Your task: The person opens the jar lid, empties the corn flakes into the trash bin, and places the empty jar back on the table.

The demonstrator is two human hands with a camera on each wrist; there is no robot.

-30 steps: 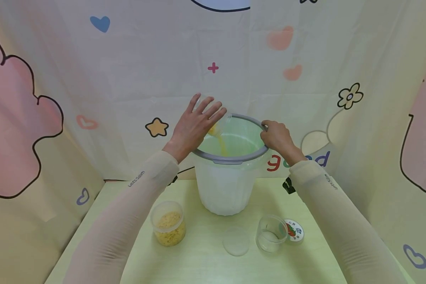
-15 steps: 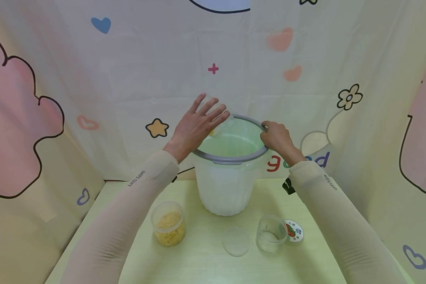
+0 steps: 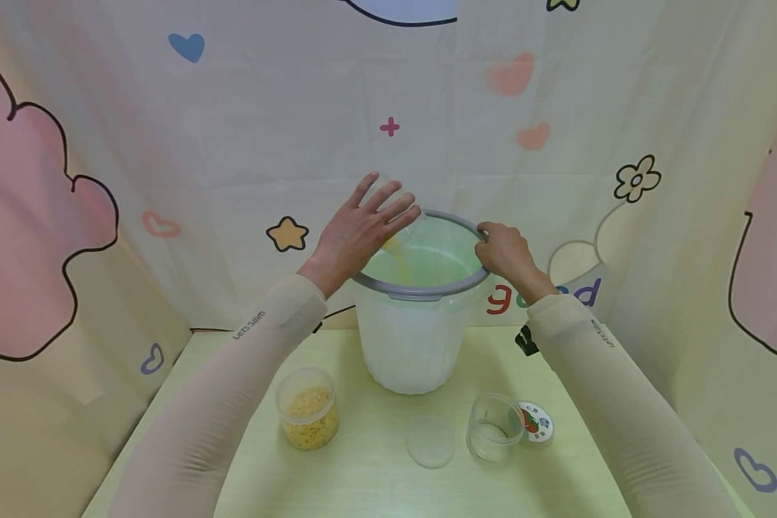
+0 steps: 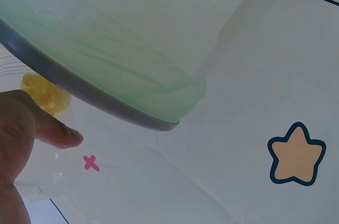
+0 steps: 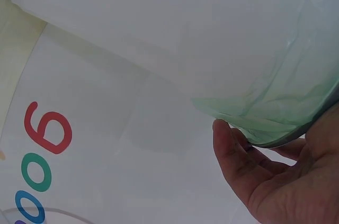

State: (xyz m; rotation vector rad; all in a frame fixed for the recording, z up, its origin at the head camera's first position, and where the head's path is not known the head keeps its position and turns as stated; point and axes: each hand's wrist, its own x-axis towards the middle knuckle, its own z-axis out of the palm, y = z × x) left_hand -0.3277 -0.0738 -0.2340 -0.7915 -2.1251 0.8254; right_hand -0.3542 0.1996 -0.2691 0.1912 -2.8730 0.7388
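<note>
A white trash bin [image 3: 409, 345] with a grey rim [image 3: 421, 292] and a pale green liner [image 3: 450, 248] stands mid-table. My left hand [image 3: 357, 230] holds a clear plastic jar [image 4: 45, 173] tipped over the bin's left side, most of it hidden behind the fingers in the head view. Soft yellow food [image 4: 46, 95] sits at the jar's mouth, and a thin yellow trail drops into the bin. On the opposite side my right hand [image 3: 510, 253] grips the rim, fingers beneath and thumb side over it.
At the front left a clear tub [image 3: 309, 414] contains yellow crumbly food. A translucent round lid [image 3: 430, 441], an open clear jar [image 3: 494, 429] and a printed lid [image 3: 537, 422] lie in front of the bin. A patterned cloth hangs close behind.
The yellow stream falling a second ago had stopped half a second ago; a fainter one falls now. My left hand has shifted slightly right with the jar. My right hand stays put.
</note>
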